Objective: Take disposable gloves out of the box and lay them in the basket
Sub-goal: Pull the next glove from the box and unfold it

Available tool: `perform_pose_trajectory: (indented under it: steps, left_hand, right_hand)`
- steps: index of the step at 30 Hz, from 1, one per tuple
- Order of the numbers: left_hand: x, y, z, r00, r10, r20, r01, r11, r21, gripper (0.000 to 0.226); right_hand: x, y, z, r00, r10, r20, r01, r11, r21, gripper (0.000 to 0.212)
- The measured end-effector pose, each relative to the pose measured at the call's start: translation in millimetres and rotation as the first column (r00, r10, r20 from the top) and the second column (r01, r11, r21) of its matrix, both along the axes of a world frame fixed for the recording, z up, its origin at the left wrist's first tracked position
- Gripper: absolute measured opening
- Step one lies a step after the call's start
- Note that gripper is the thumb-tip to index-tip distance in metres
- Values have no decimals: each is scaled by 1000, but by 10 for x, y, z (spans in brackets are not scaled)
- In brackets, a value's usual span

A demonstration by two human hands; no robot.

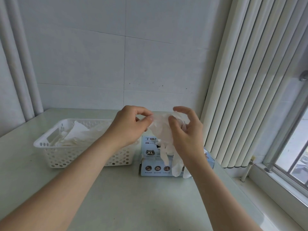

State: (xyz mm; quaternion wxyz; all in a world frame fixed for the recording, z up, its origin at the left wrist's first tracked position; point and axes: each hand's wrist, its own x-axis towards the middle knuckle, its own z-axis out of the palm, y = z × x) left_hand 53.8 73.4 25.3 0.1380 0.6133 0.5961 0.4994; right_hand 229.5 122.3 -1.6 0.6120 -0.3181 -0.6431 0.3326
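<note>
A translucent white disposable glove point(162, 132) hangs in the air above the light blue glove box point(153, 164), its fingers dangling down over the box top. My left hand point(131, 125) pinches the glove's cuff edge on the left side. My right hand point(186, 130) grips the cuff on the right. The box is marked XL and stands on the table just right of the white perforated plastic basket point(58, 155). Several white gloves point(81, 135) lie piled in the basket, partly hidden behind my left forearm.
The pale table point(133, 197) runs to a tiled wall behind. Vertical blinds point(250, 80) hang at the right, with a window and sill point(283, 180) beyond the table's right edge. Two white pipes point(20, 72) stand at the left wall.
</note>
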Motion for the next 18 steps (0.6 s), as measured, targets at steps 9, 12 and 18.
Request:
perform_pose_trajectory:
  steps: [9,12,18]
  left_hand:
    - [-114,23,59,990,133,35,-138,958,250,20]
    - [-137,-20,127,988,72,133,-105,960,261,26]
    - [-293,-71,219,959,-102,266,100,995,21,12]
  right_hand:
    - [-41,80,-61,971,-130,201,96,981,171,14]
    - [-53,76,-69,964,-188,187,142,961,238,16]
    - [-79,69,-94,967,-200,155,165,963,211,17]
